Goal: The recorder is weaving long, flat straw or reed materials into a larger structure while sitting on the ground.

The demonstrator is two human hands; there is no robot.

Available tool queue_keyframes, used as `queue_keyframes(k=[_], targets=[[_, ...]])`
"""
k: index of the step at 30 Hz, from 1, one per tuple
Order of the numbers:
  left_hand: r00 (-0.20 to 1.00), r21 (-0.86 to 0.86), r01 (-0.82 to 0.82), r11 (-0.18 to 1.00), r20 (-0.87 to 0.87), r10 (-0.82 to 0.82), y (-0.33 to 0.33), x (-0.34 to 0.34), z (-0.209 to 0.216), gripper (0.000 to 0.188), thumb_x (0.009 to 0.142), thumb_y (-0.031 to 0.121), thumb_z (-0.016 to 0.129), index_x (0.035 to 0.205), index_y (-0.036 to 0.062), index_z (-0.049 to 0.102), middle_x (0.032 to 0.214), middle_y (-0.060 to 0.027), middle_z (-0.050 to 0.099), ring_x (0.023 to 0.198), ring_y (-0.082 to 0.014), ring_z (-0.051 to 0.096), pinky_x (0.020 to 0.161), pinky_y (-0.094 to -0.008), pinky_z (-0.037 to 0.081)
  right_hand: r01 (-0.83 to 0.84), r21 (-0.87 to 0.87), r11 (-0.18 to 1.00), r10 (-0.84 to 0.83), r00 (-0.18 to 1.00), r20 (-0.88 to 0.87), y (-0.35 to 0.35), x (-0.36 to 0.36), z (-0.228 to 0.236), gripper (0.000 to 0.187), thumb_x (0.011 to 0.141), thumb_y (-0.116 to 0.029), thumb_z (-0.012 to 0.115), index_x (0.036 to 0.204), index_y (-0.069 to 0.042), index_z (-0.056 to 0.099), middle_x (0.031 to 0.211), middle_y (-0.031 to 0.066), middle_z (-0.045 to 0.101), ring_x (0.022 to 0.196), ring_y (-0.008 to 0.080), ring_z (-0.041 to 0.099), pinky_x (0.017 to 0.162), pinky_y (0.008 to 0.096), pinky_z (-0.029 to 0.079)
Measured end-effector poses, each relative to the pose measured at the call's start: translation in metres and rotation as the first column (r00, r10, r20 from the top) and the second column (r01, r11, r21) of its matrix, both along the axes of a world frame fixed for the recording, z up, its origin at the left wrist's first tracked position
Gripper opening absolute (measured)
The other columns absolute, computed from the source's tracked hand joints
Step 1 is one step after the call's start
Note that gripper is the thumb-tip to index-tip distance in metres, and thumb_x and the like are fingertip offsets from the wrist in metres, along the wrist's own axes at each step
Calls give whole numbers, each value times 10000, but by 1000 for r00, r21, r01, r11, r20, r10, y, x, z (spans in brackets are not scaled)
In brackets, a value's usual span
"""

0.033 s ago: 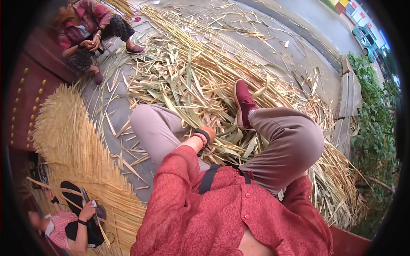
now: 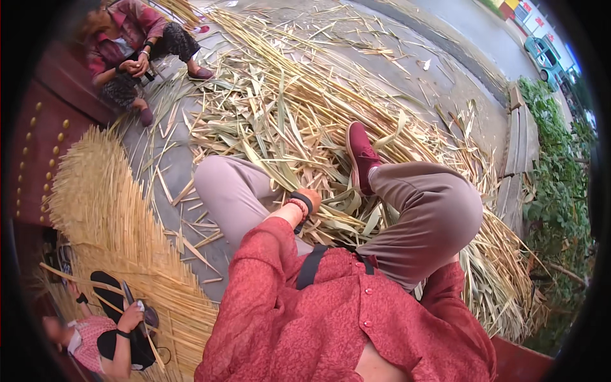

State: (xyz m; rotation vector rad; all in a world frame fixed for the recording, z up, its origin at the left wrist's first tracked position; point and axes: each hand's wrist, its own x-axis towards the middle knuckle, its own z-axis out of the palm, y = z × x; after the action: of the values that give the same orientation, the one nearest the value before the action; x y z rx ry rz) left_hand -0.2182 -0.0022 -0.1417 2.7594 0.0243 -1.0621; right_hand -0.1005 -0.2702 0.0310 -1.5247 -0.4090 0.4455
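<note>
My left hand [image 2: 312, 197] lies between my knees, over the edge of the leaf and stalk litter. A black strap and a red bead bracelet [image 2: 297, 207] circle the wrist. Its fingers are turned down and hidden, so whether they hold anything does not show. A long pale-green dry leaf [image 2: 267, 169] runs up to the hand. My right arm, in a red sleeve [image 2: 443, 290], goes behind my bent right leg, and the right hand is out of sight. Around my red shoe [image 2: 361, 149] lie dry leaves and long peeled stalks [image 2: 318, 95].
A woven mat of split stalks [image 2: 121, 235] spreads at the left. One person [image 2: 127, 51] sits at the upper left, hands together. Another [image 2: 108, 337] at the lower left handles strips on the mat. Stone slabs [image 2: 512, 153] and green plants [image 2: 550, 172] border the right.
My red shoe has shifted very slightly to the left on the litter. My left hand has not visibly moved.
</note>
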Motion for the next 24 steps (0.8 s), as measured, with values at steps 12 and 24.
queue_keyframes(k=[12, 24], targets=[[1000, -11, 20, 1000, -19, -20, 2, 1, -16, 282, 731, 146, 570, 982, 43, 643, 1034, -148, 617, 973, -273, 594, 798, -365, 479, 74, -135, 988, -67, 996, 52, -12, -4, -28, 308, 822, -277, 499, 726, 5, 579, 649, 138, 603, 585, 248, 572, 561, 365, 445], [997, -54, -10, 998, 76, 14, -1, 8, -20, 222, 732, 123, 542, 911, 40, 643, 945, -153, 636, 923, -266, 611, 747, -373, 494, 144, -353, 924, -109, 987, 118, -24, -4, -74, 301, 818, -274, 502, 724, 2, 577, 648, 143, 602, 587, 255, 573, 559, 370, 445]])
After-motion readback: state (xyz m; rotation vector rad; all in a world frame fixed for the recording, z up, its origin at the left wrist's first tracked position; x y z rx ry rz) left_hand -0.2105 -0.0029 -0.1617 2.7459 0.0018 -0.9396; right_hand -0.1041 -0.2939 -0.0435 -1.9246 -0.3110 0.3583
